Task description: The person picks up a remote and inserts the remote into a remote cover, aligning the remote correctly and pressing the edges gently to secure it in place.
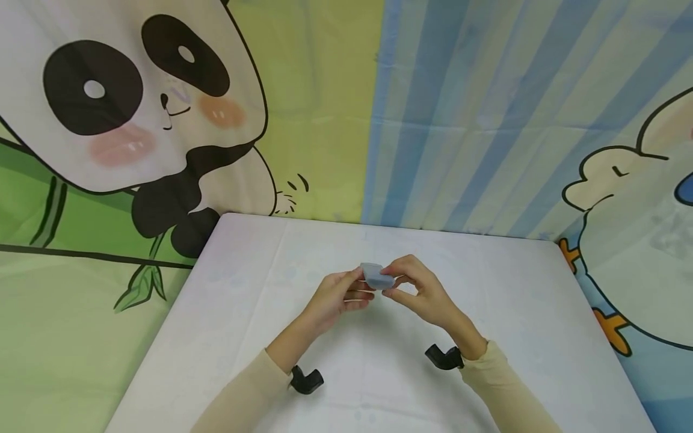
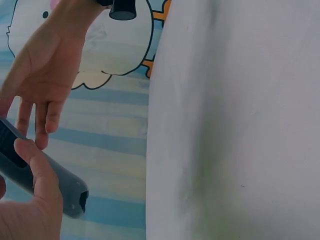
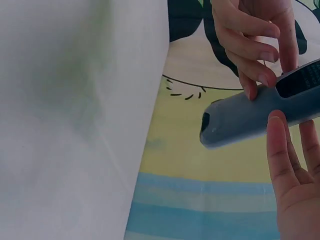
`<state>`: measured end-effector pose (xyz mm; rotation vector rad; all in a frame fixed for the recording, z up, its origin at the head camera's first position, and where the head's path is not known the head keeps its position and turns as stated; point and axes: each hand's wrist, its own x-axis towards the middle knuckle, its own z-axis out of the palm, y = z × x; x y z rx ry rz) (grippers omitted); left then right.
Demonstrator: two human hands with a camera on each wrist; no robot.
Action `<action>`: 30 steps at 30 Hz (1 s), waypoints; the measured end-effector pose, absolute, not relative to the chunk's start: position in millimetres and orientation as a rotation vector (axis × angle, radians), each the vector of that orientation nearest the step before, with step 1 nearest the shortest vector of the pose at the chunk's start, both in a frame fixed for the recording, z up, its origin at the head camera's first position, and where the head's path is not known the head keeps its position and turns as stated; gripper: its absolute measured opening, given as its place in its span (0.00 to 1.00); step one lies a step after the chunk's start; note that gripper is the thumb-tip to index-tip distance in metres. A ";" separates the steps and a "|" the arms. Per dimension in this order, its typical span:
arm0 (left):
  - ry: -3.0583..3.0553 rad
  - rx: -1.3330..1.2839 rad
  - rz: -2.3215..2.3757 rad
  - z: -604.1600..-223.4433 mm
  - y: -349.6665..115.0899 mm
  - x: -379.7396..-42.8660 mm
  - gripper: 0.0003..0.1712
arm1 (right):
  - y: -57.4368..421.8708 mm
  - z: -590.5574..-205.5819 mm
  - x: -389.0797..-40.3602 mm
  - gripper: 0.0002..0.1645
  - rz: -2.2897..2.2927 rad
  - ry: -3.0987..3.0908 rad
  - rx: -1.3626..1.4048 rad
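Note:
A grey-blue handheld device, long with rounded ends, is held up over the table between both hands. My left hand grips its left end, the thumb along the near side and the other fingers behind and below. At the right end my right hand pinches it between curved forefinger and thumb. The right wrist view shows a dark inset panel with small faint print and a dark notch at one end. In the left wrist view the left thumb presses across the device's body.
The table has a white cover. Each wrist carries a black camera mount, one at the left and one at the right. Behind stands a curtain printed with a panda and stripes.

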<state>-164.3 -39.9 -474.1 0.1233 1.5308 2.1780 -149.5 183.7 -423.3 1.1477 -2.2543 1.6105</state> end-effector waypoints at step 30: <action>1.705 0.187 2.118 -478.6 -38.0 -168.6 0.25 | 175.0 -478.0 -149.0 0.28 2.135 -2.340 0.519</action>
